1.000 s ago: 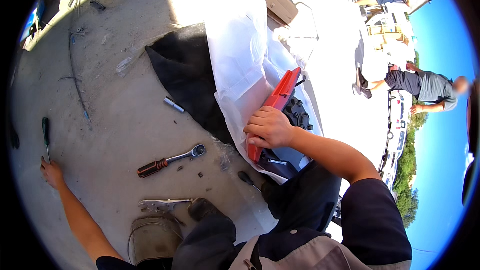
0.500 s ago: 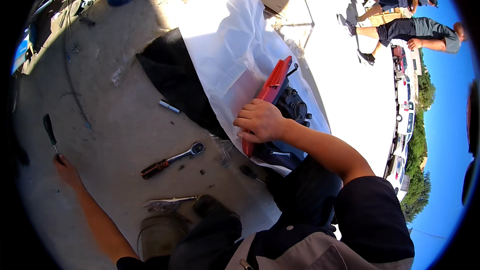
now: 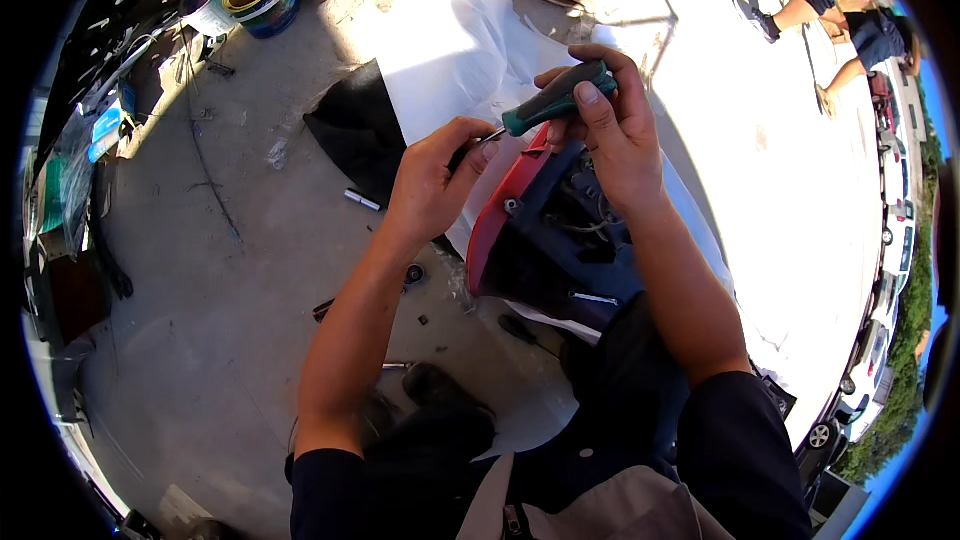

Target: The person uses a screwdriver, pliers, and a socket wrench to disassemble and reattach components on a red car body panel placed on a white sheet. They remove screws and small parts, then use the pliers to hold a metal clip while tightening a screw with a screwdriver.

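Screwdriver (image 3: 558,102), one, green and black handle: held aloft between both hands, over the far end of a red-edged black part (image 3: 548,240). Part: lay on a white sheet (image 3: 450,40), its red edge facing left, a small wrench (image 3: 593,298) on its near end. Dark cloth (image 3: 362,128): under the sheet's left edge. Open room: a broad stretch of floor (image 3: 225,340) lay left of the left forearm, reaching up to two buckets (image 3: 264,0); a silver socket (image 3: 362,200) sat just beside the cloth, and a ratchet (image 3: 413,274) was partly hidden by that forearm. Right hand (image 3: 625,140): raised, grip closed around the handle, thumb laid along it, forefinger arched above. Left hand (image 3: 440,172): grip pinched on the metal shaft just below the handle, tip concealed. Forearms: angled inward from the lower edge, hands near each other.
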The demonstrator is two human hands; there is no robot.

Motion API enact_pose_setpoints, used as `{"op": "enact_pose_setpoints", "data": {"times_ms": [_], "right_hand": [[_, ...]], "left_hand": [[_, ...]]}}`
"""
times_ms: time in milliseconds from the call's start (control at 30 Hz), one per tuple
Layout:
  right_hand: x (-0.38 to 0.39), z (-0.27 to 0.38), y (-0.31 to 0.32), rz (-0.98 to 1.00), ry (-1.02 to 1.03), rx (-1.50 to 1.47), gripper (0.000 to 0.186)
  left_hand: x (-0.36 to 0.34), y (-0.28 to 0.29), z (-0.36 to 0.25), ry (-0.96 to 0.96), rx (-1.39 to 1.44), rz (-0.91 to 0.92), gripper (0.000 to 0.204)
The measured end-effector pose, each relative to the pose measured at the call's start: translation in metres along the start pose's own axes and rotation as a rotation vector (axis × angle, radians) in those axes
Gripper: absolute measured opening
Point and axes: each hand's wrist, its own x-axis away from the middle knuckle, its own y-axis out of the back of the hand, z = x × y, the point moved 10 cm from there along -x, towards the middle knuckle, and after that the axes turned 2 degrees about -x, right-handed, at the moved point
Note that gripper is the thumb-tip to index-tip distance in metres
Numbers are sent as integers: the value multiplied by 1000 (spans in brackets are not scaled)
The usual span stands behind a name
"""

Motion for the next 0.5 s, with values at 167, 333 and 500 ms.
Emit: {"op": "enact_pose_setpoints", "data": {"times_ms": [167, 333, 500], "right_hand": [[1, 46, 97, -359, 184, 182, 34], [10, 68, 131, -425, 281, 264, 34], [18, 52, 95, -202, 344, 302, 34]], "left_hand": [[6, -28, -16, 117, -337, 7, 57], [60, -65, 39, 424, -766, 150, 78], [65, -62, 43, 344, -612, -26, 66]]}}
